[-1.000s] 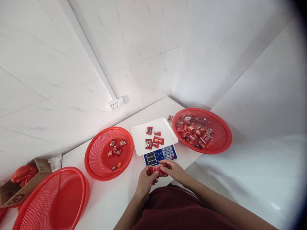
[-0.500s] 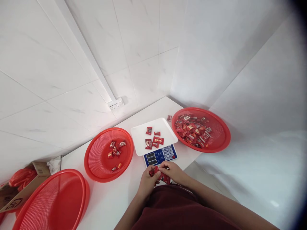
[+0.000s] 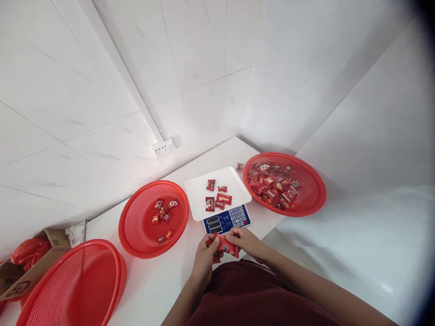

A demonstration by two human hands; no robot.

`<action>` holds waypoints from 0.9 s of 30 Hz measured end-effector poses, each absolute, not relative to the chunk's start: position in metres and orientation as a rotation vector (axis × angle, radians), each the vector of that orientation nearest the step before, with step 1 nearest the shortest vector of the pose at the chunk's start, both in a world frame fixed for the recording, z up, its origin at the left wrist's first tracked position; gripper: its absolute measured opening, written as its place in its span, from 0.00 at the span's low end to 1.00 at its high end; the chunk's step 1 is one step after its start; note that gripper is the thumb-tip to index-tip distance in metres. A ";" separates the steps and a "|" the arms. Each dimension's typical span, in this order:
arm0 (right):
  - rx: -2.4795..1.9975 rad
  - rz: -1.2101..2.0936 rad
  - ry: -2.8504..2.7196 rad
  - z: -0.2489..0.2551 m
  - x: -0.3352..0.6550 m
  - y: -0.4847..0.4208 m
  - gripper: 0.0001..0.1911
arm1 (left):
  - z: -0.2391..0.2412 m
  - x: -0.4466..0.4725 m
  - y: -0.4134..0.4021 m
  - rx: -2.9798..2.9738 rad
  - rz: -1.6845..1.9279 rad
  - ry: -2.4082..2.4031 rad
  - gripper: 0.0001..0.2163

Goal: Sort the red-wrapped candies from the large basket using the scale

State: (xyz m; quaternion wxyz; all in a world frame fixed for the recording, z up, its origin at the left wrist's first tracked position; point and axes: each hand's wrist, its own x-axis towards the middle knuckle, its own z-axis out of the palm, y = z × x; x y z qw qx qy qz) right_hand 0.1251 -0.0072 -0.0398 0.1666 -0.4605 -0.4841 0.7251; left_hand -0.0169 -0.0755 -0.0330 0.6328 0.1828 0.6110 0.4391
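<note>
Turned between your fingers since half a second ago, the red packet [image 3: 228, 247] now lies flatter, where it hung tilted lower towards your lap; it sits between your two hands, just in front of your dark red top [image 3: 244, 299], its dark lettering facing up; your left hand [image 3: 204, 253] has its grip clamped on the packet's left part, thumb on top, with further red wrappers [image 3: 216, 258] bunched under those fingers, too covered to count; your right hand [image 3: 249, 242] has its grip pinched on the packet's upper right part.

Just beyond your hands you have the scale's blue panel [image 3: 224, 219], and past it the scale's white tray [image 3: 196, 190], with five small packets [image 3: 210, 203] on it, some touching; right of the tray stands the right basket [image 3: 316, 190], holding a large heap of wrapped pieces [image 3: 272, 184]; one loose packet [image 3: 239, 166] lies on the desk [image 3: 146, 285] just beside that basket's rim.

Left of the tray you see the middle basket [image 3: 136, 226], with a few pieces [image 3: 163, 215] in it; nearer you, at far left, stands another red basket [image 3: 91, 280], cut off by the frame; beside it is a cardboard box [image 3: 30, 274] with red plastic [image 3: 30, 253] inside.
</note>
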 end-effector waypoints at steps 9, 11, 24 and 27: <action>-1.354 2.204 -1.115 -0.035 0.128 0.000 0.22 | -0.012 -0.025 -0.068 0.530 0.956 1.368 0.23; -1.346 2.190 -1.120 -0.033 0.128 0.002 0.20 | -0.012 -0.026 -0.066 0.559 0.952 1.355 0.19; -1.221 1.944 -1.745 -0.020 0.138 0.018 0.15 | -0.017 -0.027 -0.055 0.485 0.991 1.387 0.19; -1.232 1.940 -1.733 -0.023 0.135 0.018 0.19 | -0.012 -0.029 -0.053 0.744 0.884 1.527 0.18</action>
